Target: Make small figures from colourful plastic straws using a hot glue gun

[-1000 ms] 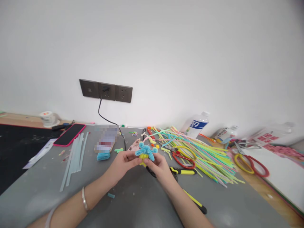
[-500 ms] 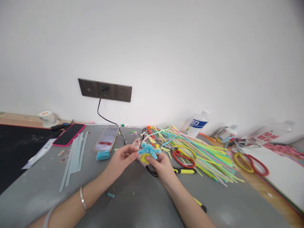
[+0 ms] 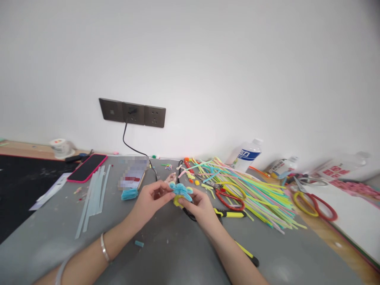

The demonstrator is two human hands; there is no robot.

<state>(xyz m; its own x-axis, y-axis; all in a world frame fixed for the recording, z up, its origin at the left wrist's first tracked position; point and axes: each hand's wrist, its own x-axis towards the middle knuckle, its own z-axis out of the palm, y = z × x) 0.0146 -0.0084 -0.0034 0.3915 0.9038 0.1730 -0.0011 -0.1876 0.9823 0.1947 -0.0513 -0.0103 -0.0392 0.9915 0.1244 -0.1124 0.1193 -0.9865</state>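
Observation:
Between my two hands, above the grey table, is a small fuzzy pipe-cleaner craft piece (image 3: 181, 190). Its top is made of light-blue loops like petals, and yellow shows below. My right hand (image 3: 200, 204) grips it from the right, the thumb pressed on the yellow part. At its left edge, the thumb and fingertips of my left hand (image 3: 154, 197) are pinched together against a blue loop. My fingers hide part of the piece. A folded blue pipe-cleaner bundle (image 3: 129, 194) lies left of my left hand.
Loose pipe cleaners (image 3: 252, 190) fan out at right, with red-and-yellow pliers (image 3: 230, 200) on them. Scissors (image 3: 316, 206) lie farther right. Bottles (image 3: 246, 154) stand or lean by the wall. Glue sticks (image 3: 94, 200), a pink-edged phone (image 3: 87, 168) and another phone (image 3: 132, 176) lie left.
The piece has tilted and shifted slightly left, its blue loops now seen more from the side. My left fingertips have come against its left edge; my right hand keeps its grip.

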